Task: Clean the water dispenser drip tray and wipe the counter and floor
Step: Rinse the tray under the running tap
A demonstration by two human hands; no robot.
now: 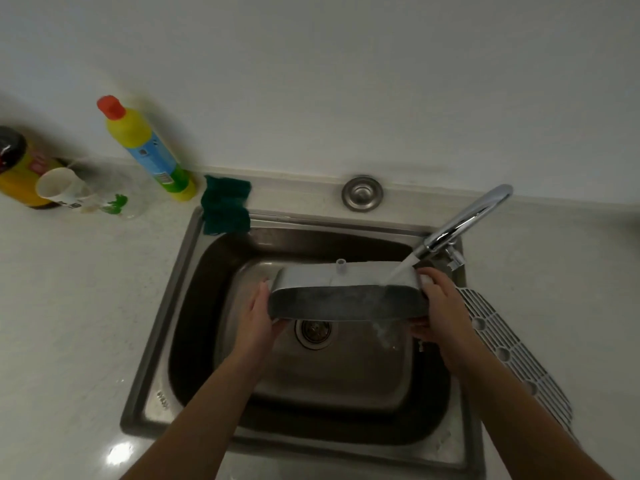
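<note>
Over the steel sink (pixel 162 344) I hold the grey drip tray (pixel 346 299) tilted on its long edge, one hand at each end. My left hand (pixel 258 320) grips the left end and my right hand (pixel 440 306) grips the right end. Water runs from the chrome faucet (pixel 460 223) onto the tray's right part and spills down into the basin near the drain (pixel 313 329). The tray's white slotted grille (pixel 512 355) lies on the counter to the right of the sink.
A green scouring cloth (pixel 225 209) hangs over the sink's back left rim. A yellow detergent bottle (pixel 149 150) with a red cap leans against the wall. Cups (pixel 65 190) and a dark-lidded jar (pixel 17 164) stand at far left. A round steel cap (pixel 362 194) sits behind the sink.
</note>
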